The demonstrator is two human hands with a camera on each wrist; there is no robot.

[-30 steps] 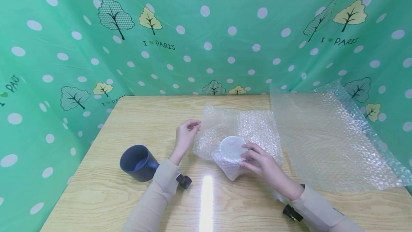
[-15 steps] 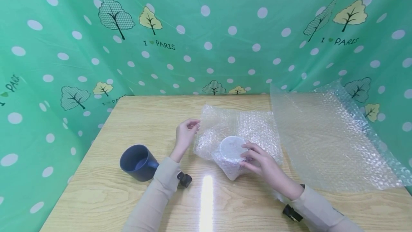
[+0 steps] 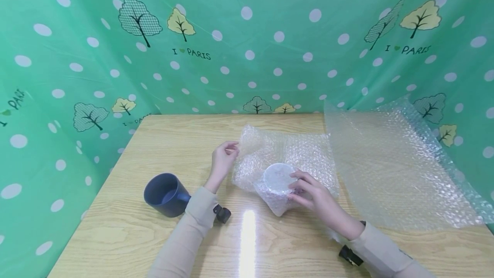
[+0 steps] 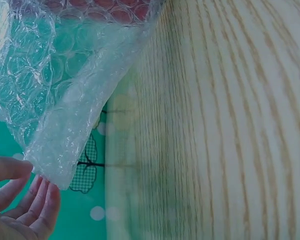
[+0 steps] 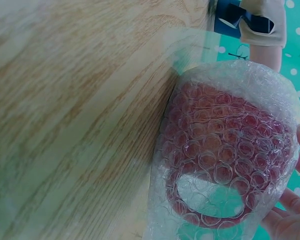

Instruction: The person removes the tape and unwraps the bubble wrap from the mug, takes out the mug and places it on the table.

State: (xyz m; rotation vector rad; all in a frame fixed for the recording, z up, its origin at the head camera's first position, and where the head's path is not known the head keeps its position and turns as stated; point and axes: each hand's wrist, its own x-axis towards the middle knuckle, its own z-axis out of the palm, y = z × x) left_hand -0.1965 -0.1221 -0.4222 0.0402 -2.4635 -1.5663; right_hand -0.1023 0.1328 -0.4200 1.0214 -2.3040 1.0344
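A reddish mug (image 5: 215,130) with a looped handle shows through a layer of bubble wrap in the right wrist view. From the head view its pale round face (image 3: 277,177) points up. My right hand (image 3: 318,196) holds this mug by its right side, fingers at the upper rim and thumb lower down. The rest of the bubble wrap sheet (image 3: 308,151) spreads behind and left of it on the table. At the sheet's left edge, my left hand (image 3: 224,160) pinches a corner; the left wrist view shows thumb and fingers on the raised wrap (image 4: 65,110).
A dark blue mug (image 3: 164,198) stands upright beside my left forearm, its handle close to the sleeve. Another large bubble wrap sheet (image 3: 390,170) covers the table's right side. Green dotted cloth (image 3: 266,37) hangs behind the wooden table (image 3: 177,140).
The sheet's left edge has lifted and curled up slightly with my left hand, which has shifted a little. My right hand and the wrapped mug have stayed in place.
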